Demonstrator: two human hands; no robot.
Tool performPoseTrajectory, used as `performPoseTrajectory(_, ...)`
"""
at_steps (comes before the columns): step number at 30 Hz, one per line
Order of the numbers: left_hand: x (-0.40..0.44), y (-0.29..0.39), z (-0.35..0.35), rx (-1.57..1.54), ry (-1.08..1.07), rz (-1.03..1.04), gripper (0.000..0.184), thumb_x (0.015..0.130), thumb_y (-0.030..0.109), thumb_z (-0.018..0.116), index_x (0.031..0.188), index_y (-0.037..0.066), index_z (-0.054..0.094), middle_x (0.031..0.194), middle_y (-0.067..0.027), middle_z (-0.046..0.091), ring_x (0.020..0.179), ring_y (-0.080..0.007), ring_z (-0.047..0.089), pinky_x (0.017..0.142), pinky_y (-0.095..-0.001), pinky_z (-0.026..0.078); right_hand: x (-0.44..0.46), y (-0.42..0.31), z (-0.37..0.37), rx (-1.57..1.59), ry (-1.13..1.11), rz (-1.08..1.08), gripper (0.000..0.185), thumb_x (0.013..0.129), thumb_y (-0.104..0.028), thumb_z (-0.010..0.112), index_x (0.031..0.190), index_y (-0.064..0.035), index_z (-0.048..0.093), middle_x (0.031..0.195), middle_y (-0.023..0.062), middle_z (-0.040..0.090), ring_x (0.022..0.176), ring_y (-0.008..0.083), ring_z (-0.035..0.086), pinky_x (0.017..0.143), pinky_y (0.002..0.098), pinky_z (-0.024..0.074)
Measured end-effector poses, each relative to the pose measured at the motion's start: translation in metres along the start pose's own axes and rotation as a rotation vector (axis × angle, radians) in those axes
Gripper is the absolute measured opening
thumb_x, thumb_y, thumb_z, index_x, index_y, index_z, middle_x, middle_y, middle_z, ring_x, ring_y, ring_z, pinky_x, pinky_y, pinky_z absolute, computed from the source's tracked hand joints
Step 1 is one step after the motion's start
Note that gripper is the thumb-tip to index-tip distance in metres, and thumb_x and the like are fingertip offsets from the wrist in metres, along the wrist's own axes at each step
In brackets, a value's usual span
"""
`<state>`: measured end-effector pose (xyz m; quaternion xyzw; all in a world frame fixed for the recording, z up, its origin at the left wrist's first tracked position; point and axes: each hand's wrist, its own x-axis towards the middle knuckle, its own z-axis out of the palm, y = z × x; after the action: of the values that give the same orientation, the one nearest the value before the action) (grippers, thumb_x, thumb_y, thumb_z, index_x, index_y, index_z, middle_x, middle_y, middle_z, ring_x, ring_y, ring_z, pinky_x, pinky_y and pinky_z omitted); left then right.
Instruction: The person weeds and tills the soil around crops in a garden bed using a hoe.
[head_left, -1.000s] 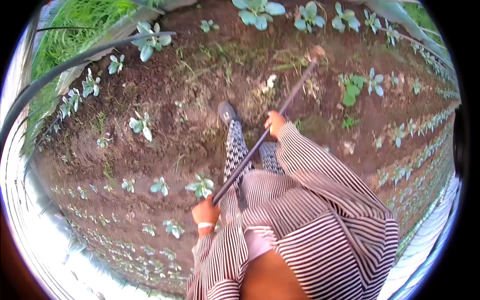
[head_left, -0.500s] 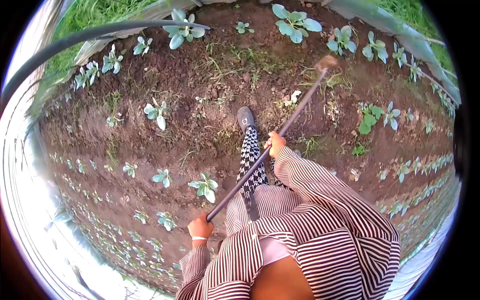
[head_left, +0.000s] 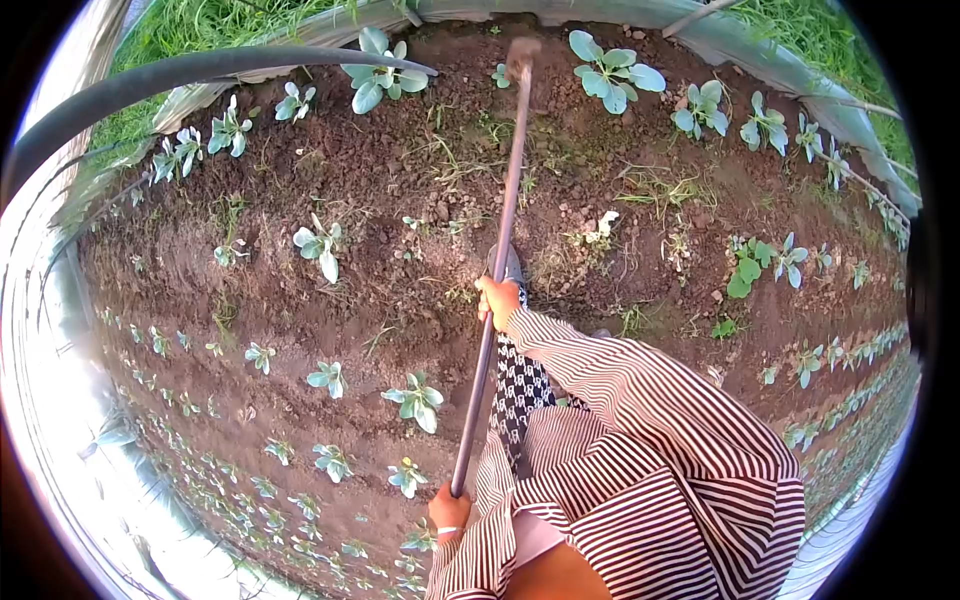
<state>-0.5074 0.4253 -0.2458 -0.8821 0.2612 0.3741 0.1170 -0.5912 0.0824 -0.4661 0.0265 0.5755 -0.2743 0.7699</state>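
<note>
A long-handled tool (head_left: 509,195) runs almost straight up the view, its blurred brown head at the far end beside a small plant (head_left: 501,76) near the top edge of the soil. My right hand (head_left: 499,300) is closed round the middle of the handle. Lower down, my left hand (head_left: 449,508), with a white band at the wrist, grips the near end of the handle. A large leafy plant (head_left: 615,75) stands to the right of the tool head, and another (head_left: 380,78) to its left.
Rows of young plants (head_left: 416,402) grow across the brown soil (head_left: 380,260). A black hose or pipe (head_left: 180,80) arches over the upper left. Plastic sheeting (head_left: 830,110) borders the bed, with grass beyond. My shoe is partly hidden behind the handle.
The tool head has swung from the right to the top centre, and the handle is now steeper. My right hand has moved left; my left hand has moved down and right. Both keep hold.
</note>
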Motion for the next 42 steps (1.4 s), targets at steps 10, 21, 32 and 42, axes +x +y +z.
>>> performPoseTrajectory(10, 0.124, 0.135, 0.023, -0.205, 0.01, 0.07, 0.028, 0.073, 0.027, 0.064, 0.088, 0.005, 0.054, 0.072, -0.0226, 0.061, 0.07, -0.0411, 0.061, 0.063, -0.0486, 0.048, 0.106, -0.063, 0.064, -0.317, 0.051, -0.275, 0.021, 0.076, -0.013, 0.062, 0.07, -0.0009, 0.045, 0.051, 0.0056, 0.049, 0.036, 0.0159, 0.048, 0.031, 0.0302, 0.0387)
performPoseTrajectory(21, 0.075, 0.099, 0.042, -0.177, 0.004, 0.035, 0.02, 0.072, 0.015, 0.06, 0.087, 0.003, 0.055, 0.071, -0.0229, 0.06, 0.072, -0.0399, 0.061, 0.061, -0.0466, 0.047, 0.063, -0.018, 0.057, -0.34, 0.039, -0.167, 0.018, 0.077, -0.01, 0.058, 0.075, 0.0039, 0.047, 0.047, 0.0072, 0.047, 0.031, 0.0183, 0.046, 0.028, 0.0337, 0.0369)
performPoseTrajectory(32, 0.059, 0.152, 0.035, -0.238, -0.122, 0.061, 0.03, 0.071, 0.02, 0.059, 0.093, 0.001, 0.053, 0.077, -0.0277, 0.061, 0.074, -0.0451, 0.06, 0.068, -0.0494, 0.048, 0.094, -0.051, 0.032, -0.614, 0.104, -0.113, 0.018, 0.076, -0.01, 0.059, 0.073, 0.0066, 0.053, 0.049, 0.0111, 0.052, 0.034, 0.0204, 0.051, 0.03, 0.0346, 0.0394)
performPoseTrajectory(42, 0.13, 0.18, 0.04, -0.271, -0.029, 0.153, 0.025, 0.075, 0.02, 0.057, 0.088, 0.001, 0.047, 0.067, -0.0272, 0.058, 0.066, -0.0455, 0.058, 0.059, -0.0519, 0.046, 0.156, -0.084, 0.06, -0.479, 0.066, -0.195, 0.017, 0.074, -0.006, 0.055, 0.079, 0.0088, 0.05, 0.048, 0.0079, 0.048, 0.034, 0.0183, 0.047, 0.03, 0.0314, 0.0394)
